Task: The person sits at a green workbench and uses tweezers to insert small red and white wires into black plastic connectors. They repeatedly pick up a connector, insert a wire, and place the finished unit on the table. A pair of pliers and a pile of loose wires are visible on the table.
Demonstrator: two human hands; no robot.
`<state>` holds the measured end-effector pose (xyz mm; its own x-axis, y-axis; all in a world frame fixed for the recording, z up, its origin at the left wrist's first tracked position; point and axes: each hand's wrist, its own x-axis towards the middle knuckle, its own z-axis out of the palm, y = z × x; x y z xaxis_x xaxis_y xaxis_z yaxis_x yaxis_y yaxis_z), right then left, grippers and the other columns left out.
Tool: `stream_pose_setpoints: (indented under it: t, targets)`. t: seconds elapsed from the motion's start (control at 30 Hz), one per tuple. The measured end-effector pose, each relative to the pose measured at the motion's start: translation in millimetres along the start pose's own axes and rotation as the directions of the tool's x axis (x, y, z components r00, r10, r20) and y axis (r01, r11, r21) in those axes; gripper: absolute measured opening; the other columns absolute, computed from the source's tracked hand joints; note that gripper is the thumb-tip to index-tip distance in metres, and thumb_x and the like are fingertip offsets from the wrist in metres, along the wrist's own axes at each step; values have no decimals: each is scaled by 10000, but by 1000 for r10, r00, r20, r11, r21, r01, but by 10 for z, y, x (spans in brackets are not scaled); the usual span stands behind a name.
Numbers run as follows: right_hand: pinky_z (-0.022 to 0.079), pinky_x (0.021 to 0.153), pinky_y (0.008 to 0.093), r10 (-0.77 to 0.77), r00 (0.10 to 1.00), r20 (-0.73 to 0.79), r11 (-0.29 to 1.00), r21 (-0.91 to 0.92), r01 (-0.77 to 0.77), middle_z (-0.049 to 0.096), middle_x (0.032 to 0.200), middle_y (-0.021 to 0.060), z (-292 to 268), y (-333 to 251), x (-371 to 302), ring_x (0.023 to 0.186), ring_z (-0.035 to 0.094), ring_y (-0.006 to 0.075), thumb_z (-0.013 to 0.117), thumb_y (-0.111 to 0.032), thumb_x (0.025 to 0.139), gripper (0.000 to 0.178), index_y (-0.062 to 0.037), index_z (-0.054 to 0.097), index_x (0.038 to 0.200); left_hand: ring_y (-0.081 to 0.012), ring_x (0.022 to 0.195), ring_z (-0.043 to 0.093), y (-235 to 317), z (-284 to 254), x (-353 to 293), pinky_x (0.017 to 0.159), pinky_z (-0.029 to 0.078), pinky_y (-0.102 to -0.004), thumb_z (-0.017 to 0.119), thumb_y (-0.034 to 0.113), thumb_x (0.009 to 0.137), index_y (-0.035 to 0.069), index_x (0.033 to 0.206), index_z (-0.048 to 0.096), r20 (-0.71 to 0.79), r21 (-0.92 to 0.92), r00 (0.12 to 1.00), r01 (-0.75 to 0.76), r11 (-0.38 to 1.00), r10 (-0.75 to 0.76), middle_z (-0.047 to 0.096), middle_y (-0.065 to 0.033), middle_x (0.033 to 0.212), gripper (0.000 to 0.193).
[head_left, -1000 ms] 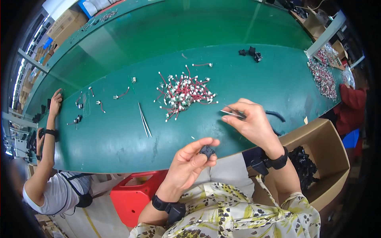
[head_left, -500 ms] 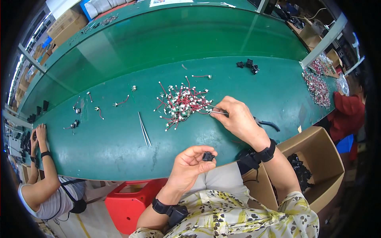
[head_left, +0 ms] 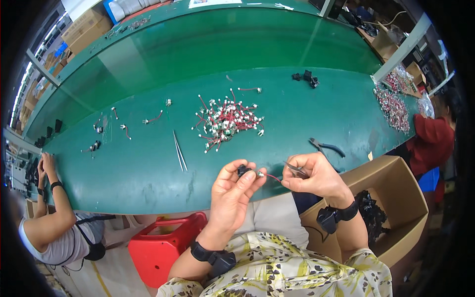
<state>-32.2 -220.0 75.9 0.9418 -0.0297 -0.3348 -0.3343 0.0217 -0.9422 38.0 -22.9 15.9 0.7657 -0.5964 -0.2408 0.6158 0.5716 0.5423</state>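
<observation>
Over the table's near edge, my left hand (head_left: pixel 228 198) pinches a small black plastic part (head_left: pixel 243 170) between thumb and fingers. Close beside that part is a white connector with a short red wire (head_left: pixel 273 177), stretching between my two hands. My right hand (head_left: pixel 320 179) is closed around metal tweezers (head_left: pixel 296 169), and the wire's far end is at its fingertips. Whether the connector touches the black part I cannot tell. Beyond my hands lies a heap of red-wired white connectors (head_left: pixel 228 121). A second pair of tweezers (head_left: pixel 179 151) rests left of it.
Dark-handled pliers (head_left: pixel 327 148) lie beyond my right hand. A cardboard box (head_left: pixel 405 198) holding black parts stands at the right, a red stool (head_left: pixel 163 247) at lower left. Several black pieces (head_left: pixel 308 78) sit far right. A co-worker's arm (head_left: pixel 57 208) reaches the table's left end.
My right hand has drawn back from the heap to my left hand, bringing a red-wired connector. My left hand has moved up slightly with the black part. The pliers are now uncovered.
</observation>
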Motion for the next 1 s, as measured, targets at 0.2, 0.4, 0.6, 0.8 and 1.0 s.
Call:
stream_pose_setpoints:
  t: [0.2,0.4,0.6,0.8,1.0]
  targets:
    - [393,622,195,-85,995,-57,989,118,91,574,801,-20,182,231,-307,725,518,30,684,15,795,75,-8,613,802,-233,937,673,21,16,-236,791,613,-341,628,-58,874,27,1159,546,63,213,997,-58,975,45,584,-123,1124,309]
    - [474,723,224,-158,976,-147,942,274,194,612,888,11,394,400,-480,830,574,66,679,-1,838,113,11,604,920,-199,901,662,-24,81,-308,783,612,-332,657,-128,818,-15,1112,569,94,338,985,-166,926,142,562,-126,1124,326]
    - [496,735,225,-129,959,-253,975,145,169,648,908,25,529,383,-524,858,593,65,728,-43,843,209,22,659,1029,-192,937,650,-97,86,-363,832,585,-315,664,-167,792,-41,1097,581,262,526,924,-379,761,279,541,-116,1115,340]
    - [463,595,210,-211,928,-306,971,-177,162,672,791,32,452,305,-635,710,600,66,761,-26,793,140,2,738,928,-183,945,646,-115,11,-403,822,573,-294,695,-100,808,-20,1139,601,235,468,971,-163,869,55,596,-118,1115,354]
    - [411,472,203,-792,570,-221,558,-641,527,600,802,12,461,441,-643,597,549,81,784,3,708,270,-107,767,954,-212,925,651,-119,-128,-363,755,563,-311,742,130,836,36,1215,607,290,164,907,268,949,-306,647,-118,1070,413]
